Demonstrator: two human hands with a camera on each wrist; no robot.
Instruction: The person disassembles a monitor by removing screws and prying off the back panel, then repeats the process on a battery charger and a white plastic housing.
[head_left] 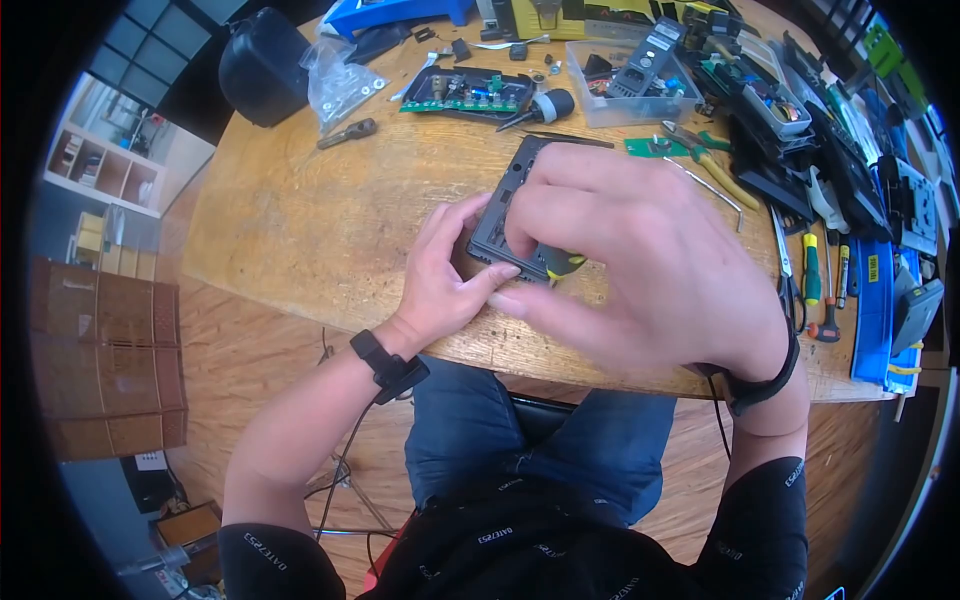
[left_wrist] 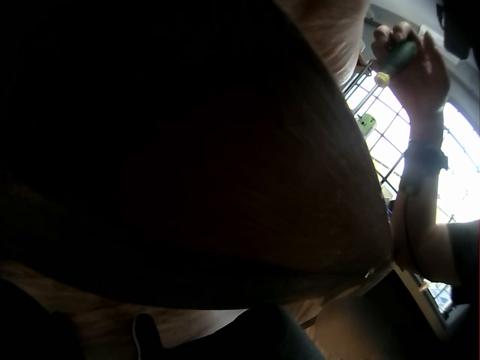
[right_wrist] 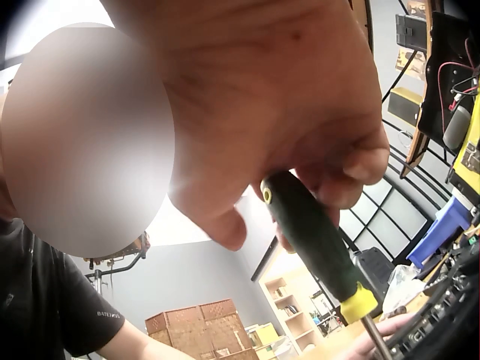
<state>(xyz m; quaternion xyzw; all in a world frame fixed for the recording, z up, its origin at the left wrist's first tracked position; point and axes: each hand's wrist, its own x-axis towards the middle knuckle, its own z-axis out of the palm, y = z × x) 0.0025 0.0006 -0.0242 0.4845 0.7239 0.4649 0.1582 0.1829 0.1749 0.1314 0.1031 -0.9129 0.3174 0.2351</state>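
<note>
On the wooden table lies a black plastic casing [head_left: 497, 222] with slots and holes in its upper face. My left hand [head_left: 438, 270] holds it at the near left corner, thumb over the near edge and fingers along the left side. Above the casing, my right hand [head_left: 645, 245] grips a screwdriver [right_wrist: 311, 236] with a dark green handle and yellow collar. In the right wrist view the fingers curl behind the handle while the thumb stands off it. The shaft points down at the casing; its tip is hidden. The left wrist view is mostly the dark table underside.
Beyond the casing lie an opened black shell with a green circuit board [head_left: 465, 103] and a clear plastic box [head_left: 635, 108] of parts. Pliers [head_left: 722, 172], scissors [head_left: 785, 260] and another screwdriver [head_left: 811, 270] lie to the right. A bag of washers [head_left: 340, 85] sits far left.
</note>
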